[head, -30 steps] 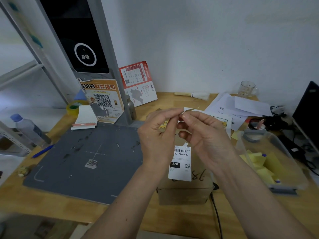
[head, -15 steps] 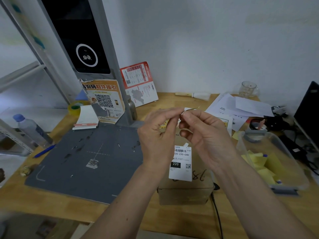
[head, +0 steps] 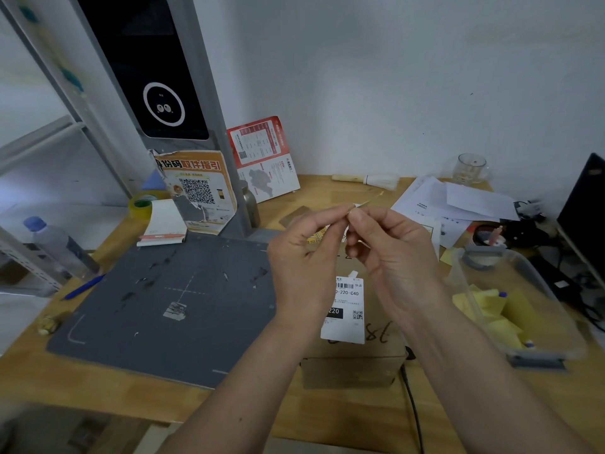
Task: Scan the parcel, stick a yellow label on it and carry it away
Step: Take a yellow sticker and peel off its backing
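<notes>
A brown cardboard parcel (head: 353, 362) lies on the wooden desk just right of the grey scanner mat (head: 170, 299). A white barcode label (head: 345, 309) is stuck on its top, beside handwritten digits. Above the parcel, my left hand (head: 304, 257) and my right hand (head: 393, 257) meet at the fingertips. Both pinch a thin label sheet (head: 361, 204), seen edge-on, with a yellowish strip showing between my palms. The hands hide the far half of the parcel.
The scanner post (head: 163, 93) with its black screen rises at the back left. A clear plastic bin (head: 510, 309) with yellow labels sits at the right. Loose papers (head: 458, 204), a glass, a brush, a tape roll, a water bottle (head: 55, 247) and a blue pen surround the mat.
My hands stay pinched together above the parcel, with only slight finger movement on the thin sheet. The parcel has not moved.
</notes>
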A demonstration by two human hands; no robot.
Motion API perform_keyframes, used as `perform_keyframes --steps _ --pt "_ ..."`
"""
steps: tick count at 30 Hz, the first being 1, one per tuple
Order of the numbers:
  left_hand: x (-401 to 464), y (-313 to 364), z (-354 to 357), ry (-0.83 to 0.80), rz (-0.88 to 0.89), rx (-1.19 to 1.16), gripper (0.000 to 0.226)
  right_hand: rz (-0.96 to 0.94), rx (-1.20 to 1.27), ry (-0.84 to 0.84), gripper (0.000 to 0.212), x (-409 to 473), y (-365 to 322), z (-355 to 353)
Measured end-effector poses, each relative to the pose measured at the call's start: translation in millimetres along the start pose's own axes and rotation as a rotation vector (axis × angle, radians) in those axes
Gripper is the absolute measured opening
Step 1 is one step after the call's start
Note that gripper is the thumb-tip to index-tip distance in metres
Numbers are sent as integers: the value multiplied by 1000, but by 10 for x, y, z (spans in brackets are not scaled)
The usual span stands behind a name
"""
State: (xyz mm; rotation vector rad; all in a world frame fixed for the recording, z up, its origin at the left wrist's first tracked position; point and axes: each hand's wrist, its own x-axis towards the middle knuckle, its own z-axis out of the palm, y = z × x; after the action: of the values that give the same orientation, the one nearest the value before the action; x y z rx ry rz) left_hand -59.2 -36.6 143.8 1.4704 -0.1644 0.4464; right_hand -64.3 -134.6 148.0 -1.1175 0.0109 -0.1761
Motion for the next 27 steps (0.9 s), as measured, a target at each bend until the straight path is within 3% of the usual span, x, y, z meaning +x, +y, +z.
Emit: perform_keyframes --steps 27 --pt "-87 38 40 -10 -70 -27 20 33 7 6 10 -48 -31 -47"
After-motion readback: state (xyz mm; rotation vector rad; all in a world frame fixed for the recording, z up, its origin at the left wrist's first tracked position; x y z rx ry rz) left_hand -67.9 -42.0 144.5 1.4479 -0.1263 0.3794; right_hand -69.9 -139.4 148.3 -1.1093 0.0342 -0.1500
